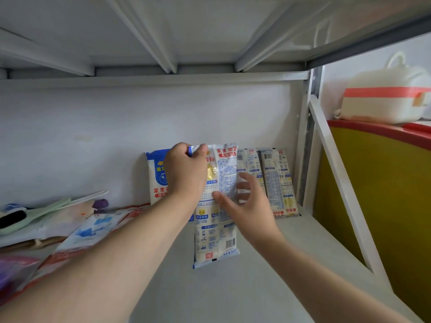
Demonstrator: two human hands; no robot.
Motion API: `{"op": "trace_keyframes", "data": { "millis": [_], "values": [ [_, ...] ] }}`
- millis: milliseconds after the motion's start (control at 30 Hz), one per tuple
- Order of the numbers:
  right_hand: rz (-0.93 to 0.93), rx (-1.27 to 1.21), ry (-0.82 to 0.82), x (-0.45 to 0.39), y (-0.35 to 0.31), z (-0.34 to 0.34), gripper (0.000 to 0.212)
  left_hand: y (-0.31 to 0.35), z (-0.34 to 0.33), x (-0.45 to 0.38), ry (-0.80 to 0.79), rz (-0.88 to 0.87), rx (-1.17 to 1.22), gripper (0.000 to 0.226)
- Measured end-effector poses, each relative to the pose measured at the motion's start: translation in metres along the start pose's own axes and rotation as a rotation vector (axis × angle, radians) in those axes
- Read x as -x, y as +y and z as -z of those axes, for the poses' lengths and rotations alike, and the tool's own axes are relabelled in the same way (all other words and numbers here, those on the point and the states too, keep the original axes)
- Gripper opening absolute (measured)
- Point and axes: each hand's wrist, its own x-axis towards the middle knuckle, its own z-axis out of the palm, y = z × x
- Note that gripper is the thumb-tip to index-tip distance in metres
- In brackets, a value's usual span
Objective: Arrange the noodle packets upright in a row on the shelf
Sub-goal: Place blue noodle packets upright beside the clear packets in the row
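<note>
At the left edge of the shelf (233,287), a loose heap of flat items (46,220) is lying, among them a pale green utensil with a dark patch (16,220), a small purple object (100,203) and a blue-and-white pouch (91,231) sloping toward the front; what these are in detail cannot be told. Just right of the heap, a blue-and-white noodle packet (156,176) is standing upright against the back wall (93,127), partly hidden behind the left hand (185,171). The left hand is reaching in from the lower left and is pinching the top seal of a long held packet (217,229) between thumb and fingers. This held packet is hanging roughly upright in front of the back row, its printed back facing the camera and its lower end sitting on or just above the shelf surface near the middle; contact there cannot be confirmed. The right hand (247,206) is coming in from the lower right with fingers spread and the thumb pressing on the packet's face, the fingers curling behind its right edge, so it is steadying rather than clenching. Further right, two or more packets in a row (275,183) are standing upright against the back wall in the rear right corner, touching one another, beside the metal upright (305,145). Beyond the shelf frame, a white pot with a red band (382,101) is sitting on a red-and-yellow surface (373,183).
</note>
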Motion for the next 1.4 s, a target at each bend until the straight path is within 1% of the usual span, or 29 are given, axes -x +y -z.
{"op": "trace_keyframes", "data": {
  "millis": [67,133,167,233,333,400,467,533,633,700,767,800,833,900,933,1000,1067,1100,1200,1267,1400],
  "values": [
    [0.138,0.152,0.140,0.008,0.002,-0.009,0.087,0.002,-0.001,-0.003,0.017,-0.021,-0.020,0.044],
    [0.273,0.279,0.197,0.018,0.004,-0.021,0.084,0.003,-0.002,-0.004,0.033,-0.035,-0.049,0.047],
    [0.307,0.316,0.201,0.023,0.006,-0.028,0.084,0.003,-0.003,-0.006,0.034,-0.046,-0.056,0.047],
    [0.312,0.361,0.181,0.030,0.007,-0.040,0.086,0.002,-0.005,-0.008,0.031,-0.070,-0.076,0.047],
    [0.213,0.349,0.092,0.032,0.007,-0.051,0.093,0.002,-0.007,-0.008,0.028,-0.063,-0.106,0.042],
    [0.146,0.328,0.056,0.031,0.007,-0.056,0.093,0.006,-0.007,-0.004,0.025,-0.059,-0.128,0.033],
    [0.104,0.295,0.058,0.029,0.006,-0.060,0.084,0.011,-0.009,0.000,0.008,-0.072,-0.144,0.024],
    [0.049,0.258,0.054,0.027,0.004,-0.060,0.064,0.012,-0.010,0.002,-0.012,-0.068,-0.150,0.019],
    [0.003,0.187,0.060,0.021,0.004,-0.056,0.027,0.011,-0.009,0.003,-0.048,-0.068,-0.171,0.017],
    [-0.040,0.110,0.041,0.016,0.008,-0.052,0.016,0.010,-0.006,0.000,-0.108,-0.049,-0.165,0.023],
    [-0.100,0.033,0.021,0.009,0.011,-0.046,0.018,0.009,-0.001,-0.001,-0.166,-0.014,-0.109,0.039],
    [-0.116,-0.005,0.002,0.005,0.013,-0.042,0.020,0.008,0.002,-0.003,-0.168,-0.001,-0.064,0.043],
    [-0.123,-0.057,-0.027,0.002,0.014,-0.038,0.022,0.006,0.006,-0.004,-0.157,-0.003,-0.031,0.040],
    [-0.134,-0.148,-0.122,-0.002,0.014,-0.027,0.027,-0.003,0.016,-0.009,-0.118,-0.006,-0.013,0.025],
    [-0.141,-0.180,-0.172,-0.004,0.013,-0.021,0.029,-0.008,0.022,-0.011,-0.137,0.037,0.012,0.023],
    [-0.168,-0.243,-0.251,-0.007,0.013,-0.013,0.032,-0.019,0.030,-0.014,-0.278,0.181,0.119,0.032],
    [-0.185,-0.301,-0.310,-0.010,0.013,-0.008,0.034,-0.026,0.033,-0.013,-0.405,0.298,0.228,0.030],
    [-0.186,-0.321,-0.338,-0.011,0.013,-0.007,0.035,-0.027,0.034,-0.011,-0.425,0.320,0.266,0.028],
    [-0.200,-0.381,-0.423,-0.014,0.016,-0.004,0.041,-0.024,0.032,-0.008,-0.379,0.294,0.330,0.029],
    [-0.214,-0.421,-0.484,-0.015,0.017,-0.002,0.042,-0.019,0.029,-0.006,-0.325,0.261,0.305,0.033],
    [-0.235,-0.444,-0.539,-0.019,0.015,0.004,0.039,-0.015,0.024,0.001,-0.257,0.213,0.282,0.029]
  ]
}}
